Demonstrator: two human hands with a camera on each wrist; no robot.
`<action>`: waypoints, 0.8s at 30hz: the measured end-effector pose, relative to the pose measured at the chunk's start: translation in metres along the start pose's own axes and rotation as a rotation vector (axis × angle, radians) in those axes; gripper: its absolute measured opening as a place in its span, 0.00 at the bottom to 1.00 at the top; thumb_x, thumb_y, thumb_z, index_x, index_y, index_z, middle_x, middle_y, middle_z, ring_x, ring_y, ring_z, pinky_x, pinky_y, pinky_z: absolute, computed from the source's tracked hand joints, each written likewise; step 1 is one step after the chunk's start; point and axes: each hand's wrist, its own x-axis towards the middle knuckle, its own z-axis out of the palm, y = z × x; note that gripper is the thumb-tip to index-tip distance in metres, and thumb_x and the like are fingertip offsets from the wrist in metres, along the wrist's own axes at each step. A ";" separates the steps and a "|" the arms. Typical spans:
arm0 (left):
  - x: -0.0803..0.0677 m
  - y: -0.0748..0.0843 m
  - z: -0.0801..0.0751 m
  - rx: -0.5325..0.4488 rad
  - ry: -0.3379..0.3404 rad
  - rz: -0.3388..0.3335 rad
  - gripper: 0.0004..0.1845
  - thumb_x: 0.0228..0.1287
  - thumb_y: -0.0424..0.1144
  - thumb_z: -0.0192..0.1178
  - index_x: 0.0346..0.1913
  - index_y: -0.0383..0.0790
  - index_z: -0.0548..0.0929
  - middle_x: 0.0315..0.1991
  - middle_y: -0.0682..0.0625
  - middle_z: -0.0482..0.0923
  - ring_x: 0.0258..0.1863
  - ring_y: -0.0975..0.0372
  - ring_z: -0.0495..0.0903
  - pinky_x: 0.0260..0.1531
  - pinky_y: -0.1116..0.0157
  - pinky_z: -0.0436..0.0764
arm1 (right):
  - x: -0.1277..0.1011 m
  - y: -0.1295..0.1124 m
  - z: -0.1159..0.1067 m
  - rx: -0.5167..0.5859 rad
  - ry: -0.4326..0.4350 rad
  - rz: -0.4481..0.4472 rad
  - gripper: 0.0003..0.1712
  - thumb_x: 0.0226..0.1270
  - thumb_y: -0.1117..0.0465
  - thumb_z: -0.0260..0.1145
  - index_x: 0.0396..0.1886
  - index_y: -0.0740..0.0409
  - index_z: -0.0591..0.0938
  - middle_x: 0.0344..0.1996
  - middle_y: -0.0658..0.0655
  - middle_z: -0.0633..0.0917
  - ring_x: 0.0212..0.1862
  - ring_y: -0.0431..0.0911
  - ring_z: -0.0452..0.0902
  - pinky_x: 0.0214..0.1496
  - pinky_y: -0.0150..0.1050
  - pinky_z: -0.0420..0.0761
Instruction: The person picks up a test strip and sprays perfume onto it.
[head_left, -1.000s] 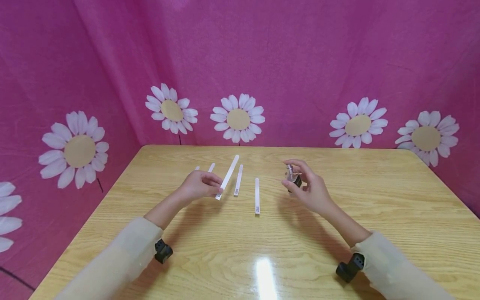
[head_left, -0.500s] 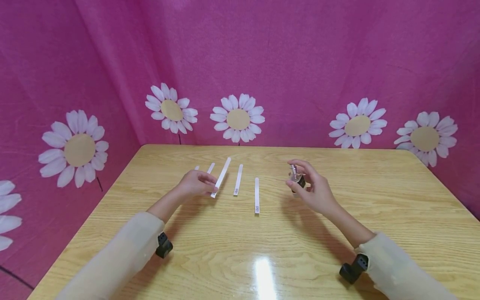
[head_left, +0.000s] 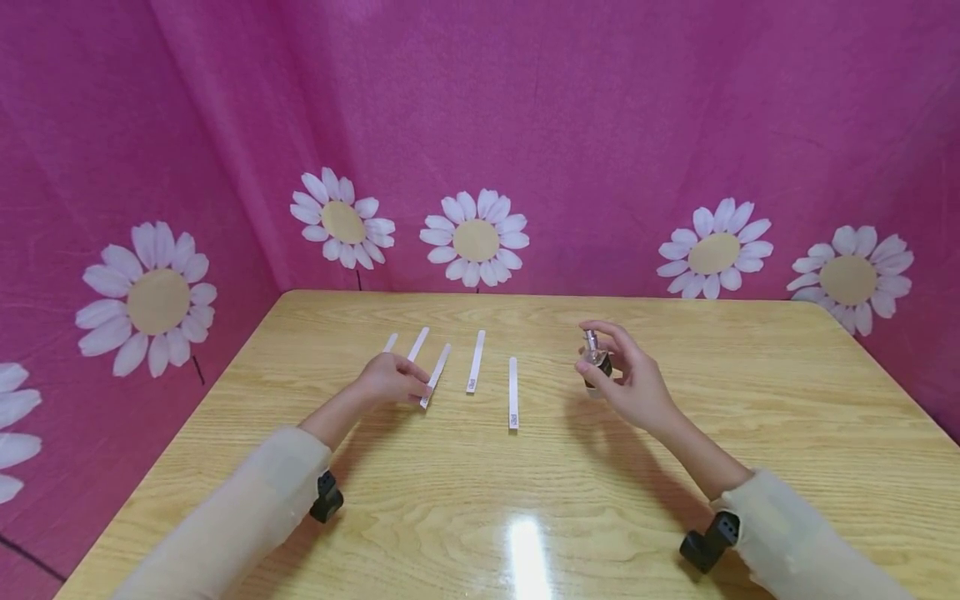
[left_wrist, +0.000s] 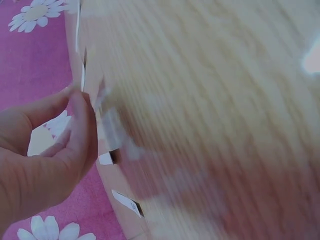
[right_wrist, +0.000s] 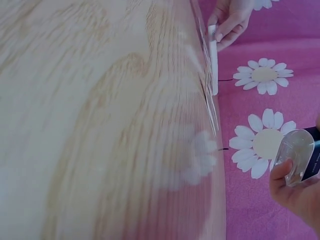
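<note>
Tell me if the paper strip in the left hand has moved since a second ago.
Yes. The paper strip came down and left, away from the neighbouring strip lying on the table.

Glass bottle (right_wrist: pixel 300 156) in right hand (right_wrist: pixel 299 192)

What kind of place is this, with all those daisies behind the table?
Probably a makeshift staged corner, not a lived-in room: a pink fabric backdrop printed with white daisies hangs round a glossy light wooden table. On it lie narrow white paper strips, and the right hand holds a small clear glass spray bottle, like perfume testing.
</note>
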 end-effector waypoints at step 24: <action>0.019 0.015 0.027 0.105 0.058 0.102 0.16 0.55 0.34 0.67 0.46 0.30 0.81 0.39 0.42 0.83 0.31 0.63 0.82 0.34 0.71 0.82 | -0.007 0.002 -0.005 -0.028 0.020 0.031 0.28 0.65 0.62 0.66 0.64 0.54 0.70 0.47 0.67 0.83 0.43 0.29 0.80 0.21 0.30 0.82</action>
